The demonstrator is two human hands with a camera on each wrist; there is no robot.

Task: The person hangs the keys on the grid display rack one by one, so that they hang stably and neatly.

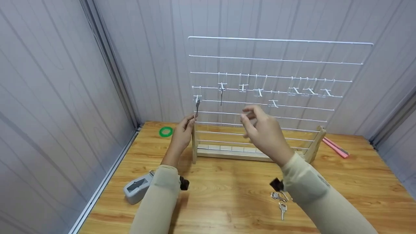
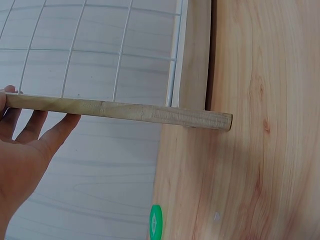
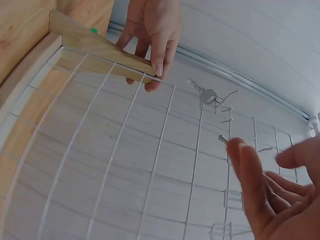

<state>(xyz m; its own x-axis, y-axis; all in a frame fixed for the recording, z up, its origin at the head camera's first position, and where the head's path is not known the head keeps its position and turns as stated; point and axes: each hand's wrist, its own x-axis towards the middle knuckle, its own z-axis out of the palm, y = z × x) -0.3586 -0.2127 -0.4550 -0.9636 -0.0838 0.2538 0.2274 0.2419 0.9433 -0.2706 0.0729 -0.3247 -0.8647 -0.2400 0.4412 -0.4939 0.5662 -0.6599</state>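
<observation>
A white wire grid rack [image 1: 260, 113] stands upright in a wooden base, with several white hooks [image 1: 260, 92] along its bars. My left hand [image 1: 183, 133] grips the wooden side support [image 2: 125, 111] at the rack's left, thumb on one face and fingers on the other. One key [image 1: 197, 105] hangs from the leftmost hook, right above that hand; a second key [image 1: 221, 97] hangs on the hook to its right. In front of the grid, my right hand [image 1: 266, 130] is raised with loosely bent fingers and holds nothing. In the right wrist view its fingertips partly hide the second key [image 3: 223, 138].
Several loose keys [image 1: 282, 209] lie on the wooden table near my right forearm. A grey hollow plastic holder [image 1: 138, 188] is beside my left sleeve. Behind the left hand lies a green ring [image 1: 166, 131]. Pink strips [image 1: 336, 148] rest right of the rack, and panelled walls enclose the table.
</observation>
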